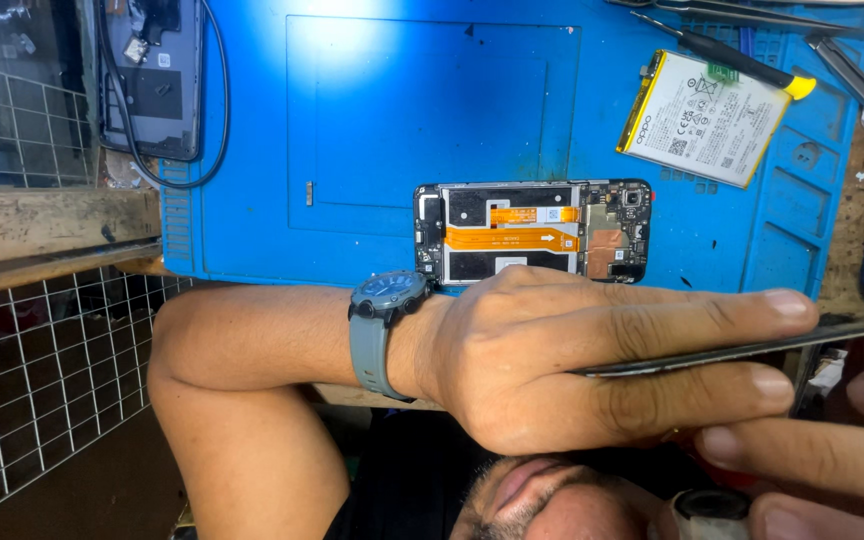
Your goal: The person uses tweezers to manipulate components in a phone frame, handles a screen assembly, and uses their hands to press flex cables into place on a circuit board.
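Left hand (pixel 592 355) pinched a thin panel (pixel 752 350) edge-on, lying left-right; right hand (pixel 812 470), perhaps loosely curled, waited just below

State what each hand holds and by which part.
The left hand pinches a thin dark flat panel edge-on between its fingers, near one end. The right hand touches its far end; grip unclear.

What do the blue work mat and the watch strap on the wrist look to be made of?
The blue mat looks like matte silicone or rubber, with moulded compartments and a soft glare. The watch strap looks like matte grey resin or rubber, ridged and flexing around the wrist.
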